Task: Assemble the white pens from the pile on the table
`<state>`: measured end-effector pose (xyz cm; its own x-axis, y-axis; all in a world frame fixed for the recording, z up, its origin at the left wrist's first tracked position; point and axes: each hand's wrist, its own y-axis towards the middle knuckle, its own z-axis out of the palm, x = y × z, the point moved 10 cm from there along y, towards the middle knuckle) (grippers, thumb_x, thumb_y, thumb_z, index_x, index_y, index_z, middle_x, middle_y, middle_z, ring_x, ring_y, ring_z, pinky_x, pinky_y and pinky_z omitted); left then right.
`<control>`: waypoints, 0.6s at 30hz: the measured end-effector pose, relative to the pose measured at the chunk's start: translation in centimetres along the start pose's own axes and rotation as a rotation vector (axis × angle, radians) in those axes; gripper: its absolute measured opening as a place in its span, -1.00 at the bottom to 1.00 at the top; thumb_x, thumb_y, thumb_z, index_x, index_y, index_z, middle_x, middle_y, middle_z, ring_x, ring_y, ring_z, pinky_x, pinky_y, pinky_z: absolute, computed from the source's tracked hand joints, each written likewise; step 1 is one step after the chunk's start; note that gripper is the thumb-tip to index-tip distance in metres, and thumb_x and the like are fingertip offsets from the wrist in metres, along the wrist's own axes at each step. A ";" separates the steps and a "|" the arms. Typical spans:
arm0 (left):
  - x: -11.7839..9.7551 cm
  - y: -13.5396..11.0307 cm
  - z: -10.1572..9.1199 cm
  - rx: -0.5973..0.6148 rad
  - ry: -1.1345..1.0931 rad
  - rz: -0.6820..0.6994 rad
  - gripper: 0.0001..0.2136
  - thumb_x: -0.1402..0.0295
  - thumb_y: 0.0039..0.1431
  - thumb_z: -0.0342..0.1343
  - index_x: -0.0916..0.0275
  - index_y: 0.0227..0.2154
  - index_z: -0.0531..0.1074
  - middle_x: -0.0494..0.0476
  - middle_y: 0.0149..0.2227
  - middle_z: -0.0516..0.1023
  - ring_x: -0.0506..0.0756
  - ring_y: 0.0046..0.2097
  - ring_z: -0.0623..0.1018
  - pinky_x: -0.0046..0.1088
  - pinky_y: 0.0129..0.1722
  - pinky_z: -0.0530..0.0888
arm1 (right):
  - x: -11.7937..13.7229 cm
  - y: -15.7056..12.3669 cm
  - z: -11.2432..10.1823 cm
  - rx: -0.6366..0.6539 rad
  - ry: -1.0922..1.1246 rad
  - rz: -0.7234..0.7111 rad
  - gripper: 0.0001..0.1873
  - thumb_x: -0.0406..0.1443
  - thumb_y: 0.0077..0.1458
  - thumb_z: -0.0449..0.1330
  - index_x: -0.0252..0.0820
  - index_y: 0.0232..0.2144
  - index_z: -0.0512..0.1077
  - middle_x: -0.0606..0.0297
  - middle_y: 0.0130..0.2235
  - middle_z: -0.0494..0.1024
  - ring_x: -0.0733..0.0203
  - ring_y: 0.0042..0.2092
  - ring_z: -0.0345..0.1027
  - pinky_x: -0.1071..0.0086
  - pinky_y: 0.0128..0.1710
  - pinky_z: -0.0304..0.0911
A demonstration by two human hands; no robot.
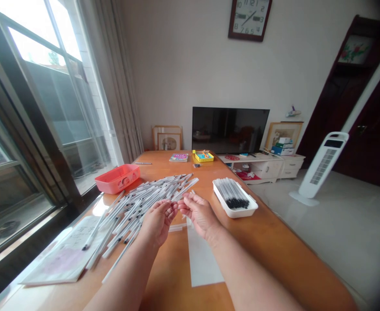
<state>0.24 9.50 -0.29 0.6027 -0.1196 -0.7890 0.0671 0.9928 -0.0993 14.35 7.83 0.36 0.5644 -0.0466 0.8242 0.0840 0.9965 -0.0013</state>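
My left hand and my right hand meet fingertip to fingertip above the middle of the table. Both are closed in a pinch; anything between the fingers is too small or hidden to make out. Beside and behind my left hand spreads a loose pile of clear pen barrels, many with black ends. To the right of my right hand stands a white tray, holding a neat row of similar pens with black ends toward me. A white sheet of paper lies below my right hand.
A red plastic basket stands at the left edge. Under some pens lies a booklet. Farther back are a pink book, a yellow box and a single pen. A tower fan stands on the floor at right.
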 end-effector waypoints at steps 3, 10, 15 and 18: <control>0.9 -0.4 1.0 0.077 0.071 -0.033 -0.87 0.52 0.06 0.26 0.30 -0.34 0.42 0.20 -0.36 0.59 0.01 -0.36 0.60 -0.50 -0.29 0.55 | -0.3 0.1 -0.4 -0.027 -0.122 -0.011 -0.65 -0.20 -0.01 0.38 -0.25 -0.17 0.54 0.25 -0.40 0.58 0.34 -0.43 0.40 0.49 -0.42 0.30; 1.6 -1.2 2.8 0.207 0.218 -0.045 -0.74 0.31 -0.02 0.39 0.27 -0.35 0.45 0.16 -0.32 0.60 0.02 -0.29 0.58 -0.45 -0.22 0.51 | 1.2 0.0 -1.3 -0.101 -0.228 -0.069 -0.67 -0.13 -0.07 0.39 -0.23 -0.31 0.54 0.33 -0.46 0.51 0.37 -0.48 0.27 0.50 -0.53 0.10; 1.1 -1.1 2.8 0.205 0.393 0.014 -0.67 0.16 0.00 0.36 0.25 -0.24 0.49 0.18 -0.24 0.60 0.07 -0.25 0.60 -0.36 -0.16 0.49 | 3.9 -0.2 -2.2 -0.191 -0.313 -0.194 -0.70 -0.10 -0.07 0.34 -0.21 -0.41 0.46 0.34 -0.47 0.53 0.33 -0.49 0.29 0.47 -0.51 0.12; 0.2 -0.6 2.0 0.158 0.472 0.078 -0.64 0.10 0.00 0.34 0.26 -0.26 0.49 0.18 -0.26 0.60 0.09 -0.27 0.59 -0.35 -0.19 0.48 | 5.8 -0.2 -2.9 -0.273 -0.418 -0.328 -0.71 -0.09 -0.04 0.32 -0.18 -0.42 0.44 0.36 -0.49 0.51 0.31 -0.47 0.30 0.43 -0.43 0.21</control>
<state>1.96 8.93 0.84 0.1874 0.0015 -0.9823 0.1773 0.9835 0.0353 19.97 7.15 3.55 0.1067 -0.2623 0.9591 0.4388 0.8780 0.1913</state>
